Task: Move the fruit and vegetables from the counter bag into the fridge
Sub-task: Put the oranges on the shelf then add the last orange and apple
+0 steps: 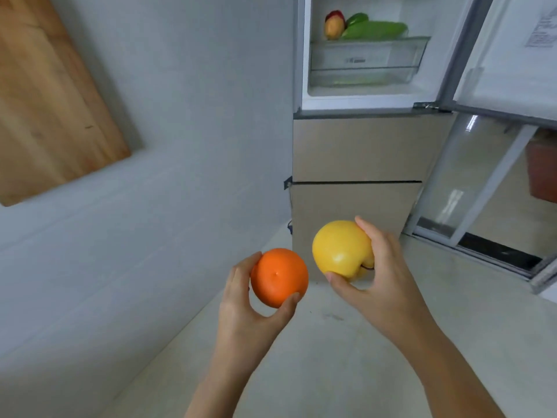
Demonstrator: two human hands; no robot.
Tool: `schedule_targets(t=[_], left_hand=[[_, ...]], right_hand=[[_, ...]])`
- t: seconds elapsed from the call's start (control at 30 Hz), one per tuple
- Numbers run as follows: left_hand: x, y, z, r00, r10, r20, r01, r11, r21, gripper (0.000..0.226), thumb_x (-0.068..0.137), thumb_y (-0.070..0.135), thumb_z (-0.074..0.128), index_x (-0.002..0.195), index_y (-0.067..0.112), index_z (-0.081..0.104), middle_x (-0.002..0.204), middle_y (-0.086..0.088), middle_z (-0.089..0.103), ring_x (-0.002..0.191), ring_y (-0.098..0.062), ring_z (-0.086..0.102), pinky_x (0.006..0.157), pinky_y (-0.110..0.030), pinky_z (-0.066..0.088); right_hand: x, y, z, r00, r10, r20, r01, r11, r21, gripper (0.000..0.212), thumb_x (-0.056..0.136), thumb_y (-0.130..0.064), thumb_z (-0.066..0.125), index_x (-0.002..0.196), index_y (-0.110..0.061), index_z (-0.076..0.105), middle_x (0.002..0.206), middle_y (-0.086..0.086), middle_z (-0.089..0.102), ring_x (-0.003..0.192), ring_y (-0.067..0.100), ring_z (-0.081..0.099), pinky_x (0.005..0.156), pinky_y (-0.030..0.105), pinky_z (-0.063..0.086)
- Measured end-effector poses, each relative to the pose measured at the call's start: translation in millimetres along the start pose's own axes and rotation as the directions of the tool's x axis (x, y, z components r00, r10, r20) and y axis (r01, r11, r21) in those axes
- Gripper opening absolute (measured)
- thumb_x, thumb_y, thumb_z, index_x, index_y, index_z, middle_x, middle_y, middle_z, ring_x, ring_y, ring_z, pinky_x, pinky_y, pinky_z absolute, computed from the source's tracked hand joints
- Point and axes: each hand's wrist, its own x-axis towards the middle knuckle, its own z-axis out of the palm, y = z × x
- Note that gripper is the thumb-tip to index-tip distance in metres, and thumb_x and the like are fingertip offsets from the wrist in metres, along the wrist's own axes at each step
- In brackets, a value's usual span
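Note:
My left hand [245, 306] grips an orange [278, 277] in front of me, low in the view. Beside it, my right hand [382, 276] holds a yellow apple [340, 248], fingers curled around it. Ahead stands the fridge [358, 149] with its upper compartment open. On its glass shelf [370, 40] lie a green cucumber [376, 30], a green pepper [357, 18], a potato [334, 28] and a red fruit [335, 15] behind it. The counter bag is out of view.
The open fridge door [512, 55] swings out at the upper right. A clear drawer [364, 64] sits under the shelf. A grey wall [180, 146] with a wooden panel [51, 95] runs along the left. A sliding door frame [470, 182] is at right.

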Motion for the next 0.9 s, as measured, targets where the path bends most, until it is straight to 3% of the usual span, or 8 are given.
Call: schedule_targets(t=[0.1, 0.2, 0.4, 0.5, 0.67, 0.83, 0.9], left_hand=[[40, -9, 16, 0.999, -0.015, 0.030, 0.016, 1.000, -0.023, 0.064, 0.056, 0.044, 0.072, 0.107, 0.053, 0.036, 0.111, 0.037, 0.039, 0.104, 0.014, 0.043, 0.079, -0.012, 0.037], [72, -17, 39, 0.997, 0.002, 0.080, 0.000, 0.999, -0.032, 0.063, 0.057, 0.045, 0.072, 0.107, 0.053, 0.036, 0.109, 0.045, 0.037, 0.104, 0.020, 0.039, 0.077, -0.012, 0.037], [143, -14, 108, 0.990, 0.043, 0.138, -0.035, 0.998, -0.059, 0.062, 0.056, 0.048, 0.072, 0.108, 0.052, 0.038, 0.112, 0.038, 0.041, 0.104, 0.021, 0.039, 0.076, -0.009, 0.038], [179, -5, 149, 0.989, 0.084, 0.126, -0.076, 0.995, -0.063, 0.063, 0.053, 0.058, 0.066, 0.109, 0.051, 0.039, 0.113, 0.036, 0.042, 0.106, 0.021, 0.039, 0.074, -0.004, 0.039], [245, 26, 214, 0.985, 0.101, 0.139, -0.095, 0.994, -0.054, 0.062, 0.056, 0.051, 0.070, 0.109, 0.051, 0.037, 0.113, 0.035, 0.040, 0.104, 0.015, 0.042, 0.075, -0.007, 0.038], [304, 55, 270, 0.980, 0.178, 0.093, -0.173, 0.983, -0.061, 0.062, 0.055, 0.059, 0.065, 0.110, 0.051, 0.038, 0.112, 0.040, 0.040, 0.106, 0.019, 0.039, 0.075, 0.002, 0.036], [320, 58, 286, 0.979, 0.177, 0.101, -0.171, 0.983, -0.066, 0.061, 0.055, 0.059, 0.063, 0.110, 0.051, 0.038, 0.113, 0.036, 0.041, 0.105, 0.018, 0.040, 0.075, 0.002, 0.035]], right_hand=[[30, 15, 5, 0.999, 0.020, -0.029, -0.020, 1.000, -0.015, 0.082, 0.067, -0.025, 0.078, 0.133, -0.034, 0.029, 0.116, -0.010, 0.035, 0.101, 0.004, 0.039, 0.075, 0.015, 0.037], [53, 38, 1, 0.997, 0.043, -0.069, -0.046, 0.998, -0.039, 0.083, 0.067, -0.022, 0.079, 0.128, -0.038, 0.026, 0.116, -0.010, 0.034, 0.101, 0.000, 0.036, 0.072, 0.013, 0.037], [114, 97, -16, 0.985, 0.101, -0.137, -0.111, 0.991, -0.068, 0.083, 0.067, -0.025, 0.078, 0.133, -0.030, 0.028, 0.118, -0.010, 0.033, 0.098, 0.000, 0.036, 0.070, 0.007, 0.036], [155, 131, -33, 0.980, 0.121, -0.159, -0.127, 0.992, -0.027, 0.081, 0.068, -0.025, 0.078, 0.129, -0.035, 0.026, 0.118, -0.012, 0.033, 0.098, 0.001, 0.037, 0.070, 0.004, 0.038], [233, 178, -72, 0.976, 0.112, -0.185, -0.114, 0.993, -0.001, 0.084, 0.065, -0.023, 0.080, 0.134, -0.021, 0.032, 0.119, -0.011, 0.034, 0.102, 0.012, 0.042, 0.070, 0.011, 0.034], [304, 216, -105, 0.975, 0.069, -0.211, -0.067, 0.998, 0.019, 0.084, 0.064, -0.025, 0.080, 0.133, -0.022, 0.033, 0.117, -0.009, 0.038, 0.098, 0.014, 0.045, 0.075, 0.025, 0.038], [326, 227, -113, 0.977, 0.048, -0.207, -0.050, 0.999, -0.003, 0.083, 0.064, -0.025, 0.080, 0.132, -0.022, 0.033, 0.116, -0.010, 0.037, 0.097, 0.014, 0.045, 0.073, 0.023, 0.037]])
